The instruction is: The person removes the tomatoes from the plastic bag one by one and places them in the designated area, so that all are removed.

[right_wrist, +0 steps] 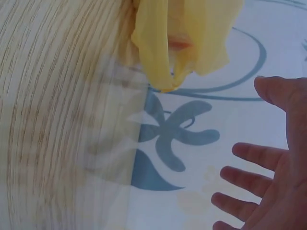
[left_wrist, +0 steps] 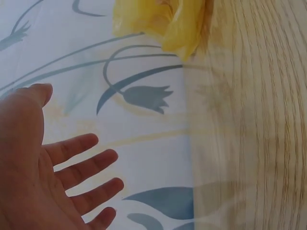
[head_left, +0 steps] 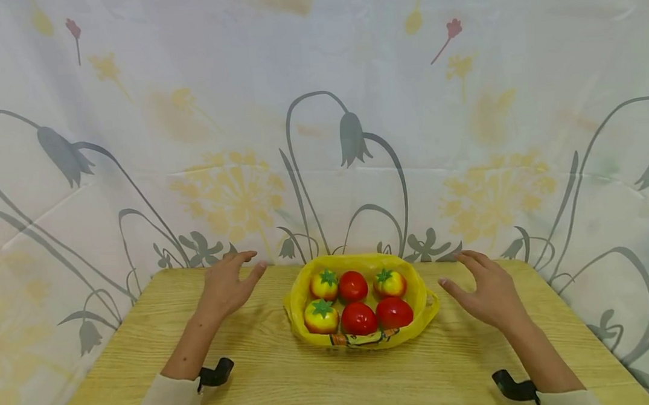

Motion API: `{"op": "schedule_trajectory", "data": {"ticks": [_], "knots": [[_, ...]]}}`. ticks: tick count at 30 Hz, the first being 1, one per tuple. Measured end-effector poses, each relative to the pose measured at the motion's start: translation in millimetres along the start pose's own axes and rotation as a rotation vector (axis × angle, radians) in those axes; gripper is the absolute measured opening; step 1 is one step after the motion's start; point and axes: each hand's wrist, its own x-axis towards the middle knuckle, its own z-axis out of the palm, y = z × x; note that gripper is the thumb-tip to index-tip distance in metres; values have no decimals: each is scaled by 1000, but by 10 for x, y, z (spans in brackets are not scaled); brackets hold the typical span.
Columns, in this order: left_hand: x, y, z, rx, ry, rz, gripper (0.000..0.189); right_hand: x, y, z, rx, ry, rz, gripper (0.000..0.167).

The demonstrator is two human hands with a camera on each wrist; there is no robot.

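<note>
A yellow plastic bag [head_left: 360, 263] stands on the table with its mouth spread wide. Inside lie shiny tomatoes, some with the red side up [head_left: 359, 319] and some yellow-red with green leafy tops [head_left: 321, 317]. To the left of the bag, my left hand [head_left: 227, 289] hovers with fingers extended and thumb apart, touching nothing. On the other side, my right hand [head_left: 488, 289] is likewise held in the air, its thumb pointing toward the bag's handle loop [head_left: 432, 306]. Both wrist views show spread fingers and bare palms, with part of the bag [left_wrist: 158, 21] beyond.
The wood-grain table [head_left: 343, 386] extends around the bag. A pale floral-print curtain [head_left: 318, 58] hangs behind the table's back edge and down its sides. Black wrist mounts [head_left: 218, 373] sit on both forearms.
</note>
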Motion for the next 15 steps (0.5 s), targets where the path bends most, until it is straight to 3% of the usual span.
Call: {"op": "schedule_trajectory", "data": {"ticks": [15], "knots": [[-26,175,137,-146,-66,-45,65,-30,-329,41,96,27,-89,58]]}}
